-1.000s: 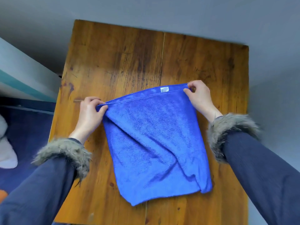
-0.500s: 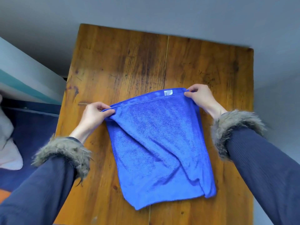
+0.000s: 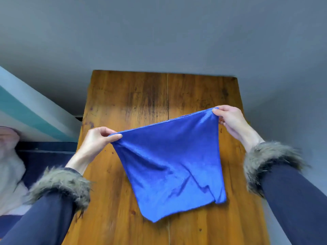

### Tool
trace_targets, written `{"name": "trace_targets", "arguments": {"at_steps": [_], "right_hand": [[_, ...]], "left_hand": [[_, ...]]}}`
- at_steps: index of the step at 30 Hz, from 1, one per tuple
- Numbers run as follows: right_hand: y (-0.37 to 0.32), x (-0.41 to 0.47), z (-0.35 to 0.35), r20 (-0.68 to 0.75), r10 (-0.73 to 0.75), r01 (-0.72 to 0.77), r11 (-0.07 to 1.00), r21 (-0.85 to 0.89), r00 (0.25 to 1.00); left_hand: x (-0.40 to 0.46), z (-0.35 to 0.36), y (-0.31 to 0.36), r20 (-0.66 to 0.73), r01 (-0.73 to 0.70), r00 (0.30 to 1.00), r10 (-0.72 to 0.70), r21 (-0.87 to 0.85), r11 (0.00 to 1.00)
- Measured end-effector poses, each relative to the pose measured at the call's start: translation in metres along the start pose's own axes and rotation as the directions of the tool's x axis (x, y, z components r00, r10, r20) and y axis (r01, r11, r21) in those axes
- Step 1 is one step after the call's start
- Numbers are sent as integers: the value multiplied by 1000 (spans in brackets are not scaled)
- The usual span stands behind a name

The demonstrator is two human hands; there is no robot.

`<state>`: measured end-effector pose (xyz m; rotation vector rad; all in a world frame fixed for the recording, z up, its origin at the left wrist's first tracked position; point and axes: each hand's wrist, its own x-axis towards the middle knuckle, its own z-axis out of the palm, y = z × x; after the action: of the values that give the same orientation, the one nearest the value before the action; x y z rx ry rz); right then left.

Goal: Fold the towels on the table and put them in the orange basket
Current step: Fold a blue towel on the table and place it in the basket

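Because we hold the blue towel [image 3: 169, 161] only by its two upper corners, the left hand [image 3: 96, 142] pinching one between thumb and fingers and the right hand [image 3: 230, 119] pinching the other, a slack pinch on either side would probably let that corner drop and the layers slide apart. We also judge that the lower end, bunched toward the right, could drag crooked on the wooden surface [image 3: 134, 96] and give us a skewed fold. We cannot see the orange basket, so the carry to it is a guess for later. Our towel is deep blue and plush, stretched taut along its top edge between the hands above the surface, narrowing downward, with soft creases and a doubled flap near its lower right corner.
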<state>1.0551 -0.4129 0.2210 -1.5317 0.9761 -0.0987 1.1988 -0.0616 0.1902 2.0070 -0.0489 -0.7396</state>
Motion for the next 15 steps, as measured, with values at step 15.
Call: {"name": "trace_targets", "arguments": {"at_steps": [15], "right_hand": [[-118,-96,-47,-209,-318,352,923,155,925]], "left_hand": [[-70,-61,135,-69,-400,908,413,142,905]]}}
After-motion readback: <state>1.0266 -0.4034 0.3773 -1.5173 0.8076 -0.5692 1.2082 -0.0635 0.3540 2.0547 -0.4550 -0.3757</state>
